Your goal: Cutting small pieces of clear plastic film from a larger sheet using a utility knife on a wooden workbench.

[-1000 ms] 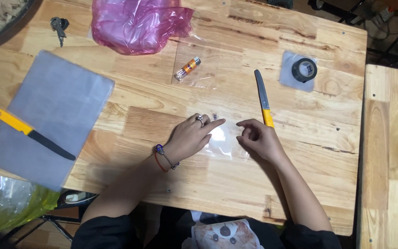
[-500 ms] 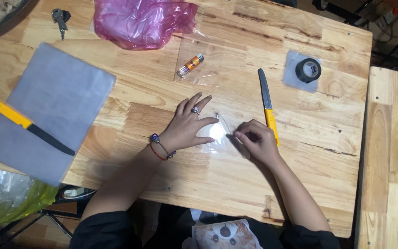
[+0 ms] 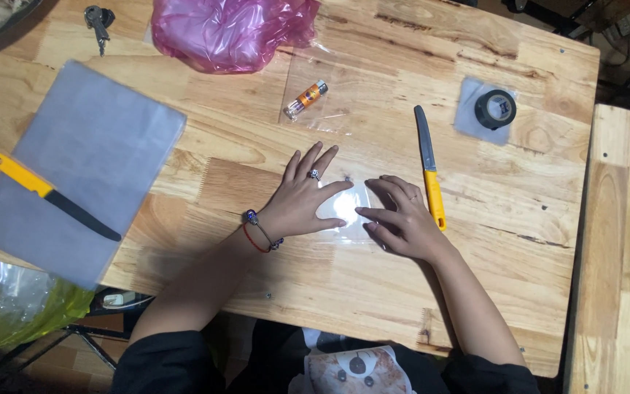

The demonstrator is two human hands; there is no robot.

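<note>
My left hand lies flat on the wooden table, fingers spread, pressing the left part of a small clear plastic bag. It wears a ring and a beaded bracelet. From the right, my right hand rests on the same bag with its fingertips on the plastic. The bag lies flat between both hands.
A yellow-handled knife lies just right of my right hand. A second one rests on a stack of clear sheets at left. Further back are a small orange vial in a bag, a pink plastic bag, keys and a black tape roll.
Both hands have flattened onto the clear bag; the left fingers spread wider and the right fingers stretched out over the plastic. The camera view has shifted slightly.
</note>
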